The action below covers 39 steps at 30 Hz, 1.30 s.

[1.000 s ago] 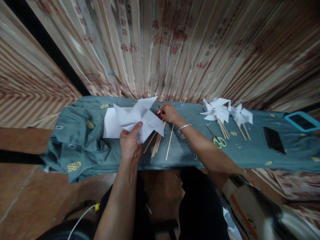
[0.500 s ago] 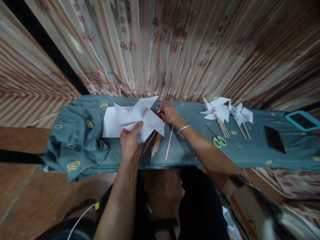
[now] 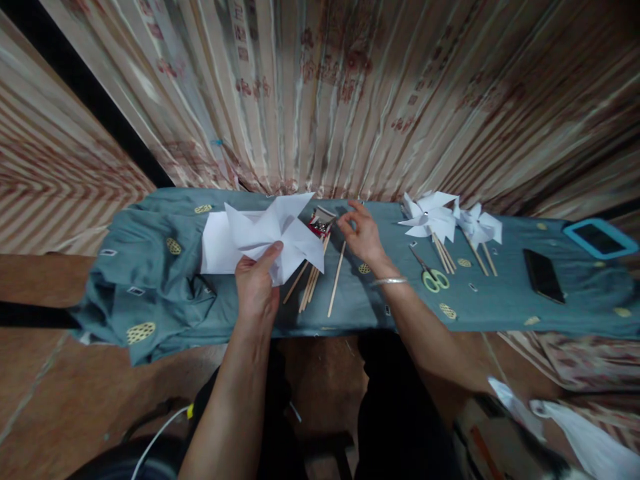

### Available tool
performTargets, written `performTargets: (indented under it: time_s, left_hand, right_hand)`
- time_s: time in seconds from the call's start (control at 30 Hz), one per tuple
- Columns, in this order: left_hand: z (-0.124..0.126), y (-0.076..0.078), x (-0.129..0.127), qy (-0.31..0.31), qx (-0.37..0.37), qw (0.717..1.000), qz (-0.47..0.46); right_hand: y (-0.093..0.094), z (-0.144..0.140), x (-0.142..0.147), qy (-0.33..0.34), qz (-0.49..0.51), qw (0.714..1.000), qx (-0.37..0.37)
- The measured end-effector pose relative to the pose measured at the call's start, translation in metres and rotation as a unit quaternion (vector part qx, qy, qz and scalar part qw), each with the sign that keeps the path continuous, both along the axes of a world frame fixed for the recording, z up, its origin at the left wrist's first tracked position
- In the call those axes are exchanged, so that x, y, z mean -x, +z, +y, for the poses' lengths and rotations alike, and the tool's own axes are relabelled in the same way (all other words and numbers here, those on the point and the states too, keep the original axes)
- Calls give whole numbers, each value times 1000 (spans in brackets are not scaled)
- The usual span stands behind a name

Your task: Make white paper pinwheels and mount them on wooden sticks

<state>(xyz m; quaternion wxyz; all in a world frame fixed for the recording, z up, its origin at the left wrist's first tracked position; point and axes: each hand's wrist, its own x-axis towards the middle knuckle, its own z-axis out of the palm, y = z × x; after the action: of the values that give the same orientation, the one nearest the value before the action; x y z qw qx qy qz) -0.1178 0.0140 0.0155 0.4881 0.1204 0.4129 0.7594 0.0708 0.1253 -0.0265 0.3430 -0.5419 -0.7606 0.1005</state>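
My left hand [image 3: 257, 277] grips a white paper pinwheel [image 3: 285, 233] with the thumb pressed on its centre, above the sheets of white paper [image 3: 215, 240]. My right hand [image 3: 363, 233] hovers to the right of a small red and clear packet [image 3: 321, 221] of shiny bits. Its thumb and forefinger are pinched together; whatever they hold is too small to make out. Several thin wooden sticks [image 3: 313, 283] lie partly under the pinwheel, and a single stick [image 3: 337, 280] rests apart from them, nearer my right hand.
Finished pinwheels on sticks [image 3: 433, 217] lie to the right, beside green-handled scissors [image 3: 433, 277]. Farther right are a black phone [image 3: 544, 275] and a blue-framed tablet [image 3: 600, 238]. A patterned curtain [image 3: 320, 100] hangs behind the cloth-covered table [image 3: 350, 320].
My right hand has come out of the small packet and moved right, fingers pinched. The packet now shows. My left hand still holds the pinwheel in nearly the same place.
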Motion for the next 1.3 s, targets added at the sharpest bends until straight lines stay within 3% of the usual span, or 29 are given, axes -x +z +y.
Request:
performTargets:
  time_s: [0.1, 0.2, 0.37, 0.5, 0.63, 0.77, 1.03, 1.3]
  left_hand:
    - [-2, -3, -7, -30, 2, 1000, 9]
    - [-5, -8, -20, -78, 25, 996, 31]
    - [-1, -14, -45, -115, 34, 991, 52]
    - [7, -19, -59, -126, 39, 989, 60]
    - [16, -26, -67, -124, 46, 987, 92]
    - [23, -31, -74, -140, 41, 984, 103]
    - [28, -35, -86, -150, 52, 982, 106]
    - [26, -36, -84, -163, 44, 980, 101]
  right_hand:
    - [-16, -33, -42, -45, 50, 998, 22]
    - [-32, -63, -80, -53, 33, 996, 60]
    - [-41, -87, -107, -31, -26, 995, 92]
    - [-37, -90, -116, -38, -42, 995, 81]
    - [-24, -93, -123, -103, -47, 992, 53]
    - [-7, -97, -117, -144, -59, 984, 85]
    - [6, -89, -91, -115, -181, 956, 202]
    - [10, -94, -88, -57, -245, 947, 201]
